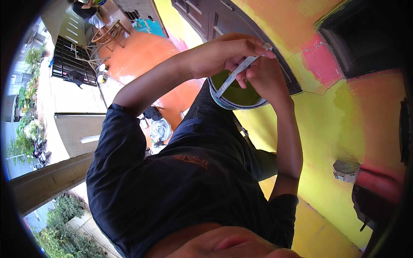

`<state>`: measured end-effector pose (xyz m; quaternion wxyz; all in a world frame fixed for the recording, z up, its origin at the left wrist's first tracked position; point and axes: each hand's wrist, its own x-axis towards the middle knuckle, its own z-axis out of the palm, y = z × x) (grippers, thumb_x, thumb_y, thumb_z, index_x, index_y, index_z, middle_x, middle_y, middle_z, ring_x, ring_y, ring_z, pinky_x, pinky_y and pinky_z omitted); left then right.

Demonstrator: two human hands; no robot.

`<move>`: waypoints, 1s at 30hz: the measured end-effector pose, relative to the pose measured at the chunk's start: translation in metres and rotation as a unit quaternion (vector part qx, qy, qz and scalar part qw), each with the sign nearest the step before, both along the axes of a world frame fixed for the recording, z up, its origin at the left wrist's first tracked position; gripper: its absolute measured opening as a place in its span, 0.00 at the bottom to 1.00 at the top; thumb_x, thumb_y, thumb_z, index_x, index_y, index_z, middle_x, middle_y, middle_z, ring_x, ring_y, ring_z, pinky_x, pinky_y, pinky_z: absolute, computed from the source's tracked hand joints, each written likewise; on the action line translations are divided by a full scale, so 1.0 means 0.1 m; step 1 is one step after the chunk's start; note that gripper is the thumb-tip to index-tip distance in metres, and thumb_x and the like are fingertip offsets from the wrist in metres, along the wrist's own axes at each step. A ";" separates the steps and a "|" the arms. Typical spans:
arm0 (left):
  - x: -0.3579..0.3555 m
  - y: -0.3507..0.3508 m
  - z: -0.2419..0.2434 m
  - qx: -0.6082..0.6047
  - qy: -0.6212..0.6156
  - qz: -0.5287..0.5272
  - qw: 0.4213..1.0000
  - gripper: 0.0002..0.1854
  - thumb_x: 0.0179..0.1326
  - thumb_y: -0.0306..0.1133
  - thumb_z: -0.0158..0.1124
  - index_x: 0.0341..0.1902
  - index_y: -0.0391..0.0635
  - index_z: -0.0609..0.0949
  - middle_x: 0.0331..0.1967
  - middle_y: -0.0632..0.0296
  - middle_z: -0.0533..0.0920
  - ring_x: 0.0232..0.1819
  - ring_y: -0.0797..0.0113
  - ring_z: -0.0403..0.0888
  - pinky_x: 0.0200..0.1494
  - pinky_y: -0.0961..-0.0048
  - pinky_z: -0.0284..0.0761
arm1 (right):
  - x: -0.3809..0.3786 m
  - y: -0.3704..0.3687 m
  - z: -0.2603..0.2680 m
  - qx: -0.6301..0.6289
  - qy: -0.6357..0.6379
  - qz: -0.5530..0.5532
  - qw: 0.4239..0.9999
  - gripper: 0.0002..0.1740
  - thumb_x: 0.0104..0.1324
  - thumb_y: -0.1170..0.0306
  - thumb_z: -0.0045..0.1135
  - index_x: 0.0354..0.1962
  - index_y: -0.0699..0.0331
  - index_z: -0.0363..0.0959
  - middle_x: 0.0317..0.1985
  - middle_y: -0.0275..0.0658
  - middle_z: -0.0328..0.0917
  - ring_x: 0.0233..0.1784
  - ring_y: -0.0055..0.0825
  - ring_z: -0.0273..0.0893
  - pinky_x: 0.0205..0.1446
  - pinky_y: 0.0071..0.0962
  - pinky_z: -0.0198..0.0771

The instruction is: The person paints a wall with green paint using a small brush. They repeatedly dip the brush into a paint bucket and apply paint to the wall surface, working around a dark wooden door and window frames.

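In front of my legs is a round white paint bucket (225, 105) with green paint (240, 93) inside. A flat, pale, paint-flecked strip (234, 75) slants from the bucket's near rim up across its mouth. Whether it is the bucket's handle or a loose stick is not clear. Near the strip's upper end, the fingers of my left hand (237, 50) close around it. My right hand (264, 75) hangs over the bucket's right side, its bent fingers close beside the strip. What that hand grips cannot be made out, and part of it is behind my left hand.
A yellow, orange and pink wall (317, 129) stands close on my right, with a dark wooden door (232, 19). Wooden chairs (106, 37), paint pails (102, 78) and a turquoise sheet (150, 27) are on the orange floor (142, 51). Another person (85, 13) stands far off.
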<state>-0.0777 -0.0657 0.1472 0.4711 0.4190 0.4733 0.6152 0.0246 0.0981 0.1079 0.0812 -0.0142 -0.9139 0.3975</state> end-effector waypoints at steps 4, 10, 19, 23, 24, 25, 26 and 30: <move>0.08 0.13 0.00 0.002 0.008 -0.020 1.000 0.30 0.69 0.48 0.49 0.64 0.36 0.76 0.29 0.62 0.78 0.33 0.72 0.81 0.37 0.74 0.85 | 0.06 0.03 0.01 -0.071 -0.055 0.000 0.996 0.03 0.58 0.73 0.63 0.28 0.61 0.77 0.28 0.33 0.81 0.36 0.24 0.81 0.40 0.27 0.74; 0.18 0.25 0.04 0.010 -0.005 -0.052 0.999 0.29 0.70 0.51 0.52 0.60 0.35 0.78 0.30 0.56 0.79 0.33 0.69 0.83 0.41 0.71 0.85 | 0.22 0.11 0.07 -0.067 -0.092 0.006 0.994 0.06 0.57 0.72 0.66 0.32 0.60 0.78 0.30 0.31 0.81 0.38 0.24 0.81 0.42 0.26 0.75; 0.28 0.35 0.07 -0.001 0.005 -0.062 0.998 0.23 0.70 0.51 0.55 0.42 0.38 0.79 0.26 0.59 0.80 0.30 0.70 0.83 0.39 0.72 0.83 | 0.31 0.11 -0.13 -0.105 -0.023 -0.031 0.994 0.09 0.61 0.69 0.60 0.22 0.60 0.80 0.22 0.32 0.82 0.30 0.25 0.82 0.33 0.28 0.73; 0.31 0.37 0.06 -0.005 0.004 -0.063 0.998 0.23 0.70 0.51 0.56 0.37 0.40 0.78 0.25 0.60 0.80 0.29 0.70 0.83 0.38 0.74 0.82 | 0.34 0.14 -0.14 -0.103 -0.005 -0.011 0.995 0.09 0.60 0.71 0.61 0.21 0.60 0.80 0.22 0.32 0.82 0.30 0.25 0.82 0.34 0.28 0.75; 0.31 0.37 0.06 -0.006 0.002 -0.062 0.998 0.23 0.70 0.52 0.56 0.36 0.40 0.78 0.25 0.60 0.80 0.29 0.70 0.83 0.38 0.74 0.81 | 0.34 0.14 -0.12 -0.108 -0.009 -0.011 0.994 0.09 0.60 0.71 0.61 0.21 0.60 0.80 0.22 0.32 0.82 0.30 0.25 0.83 0.34 0.28 0.75; 0.32 0.37 0.06 -0.006 -0.004 -0.061 0.998 0.23 0.70 0.52 0.56 0.36 0.40 0.78 0.25 0.60 0.80 0.29 0.70 0.83 0.38 0.74 0.81 | 0.35 0.14 -0.11 -0.112 -0.013 -0.012 0.994 0.08 0.60 0.72 0.61 0.21 0.61 0.80 0.22 0.32 0.82 0.30 0.25 0.83 0.34 0.28 0.75; 0.32 0.37 0.06 -0.006 0.002 -0.064 0.998 0.23 0.70 0.52 0.56 0.36 0.40 0.78 0.25 0.60 0.80 0.29 0.70 0.83 0.38 0.75 0.81 | 0.35 0.14 -0.09 -0.110 -0.020 -0.005 0.994 0.08 0.60 0.72 0.61 0.21 0.61 0.80 0.22 0.32 0.82 0.30 0.25 0.83 0.34 0.28 0.75; 0.31 0.38 0.06 -0.008 0.011 -0.073 0.997 0.23 0.71 0.52 0.57 0.36 0.40 0.78 0.25 0.60 0.80 0.29 0.70 0.84 0.38 0.75 0.81 | 0.36 0.13 -0.03 -0.128 -0.041 0.007 0.991 0.07 0.60 0.74 0.61 0.22 0.61 0.81 0.22 0.32 0.82 0.31 0.24 0.83 0.35 0.28 0.76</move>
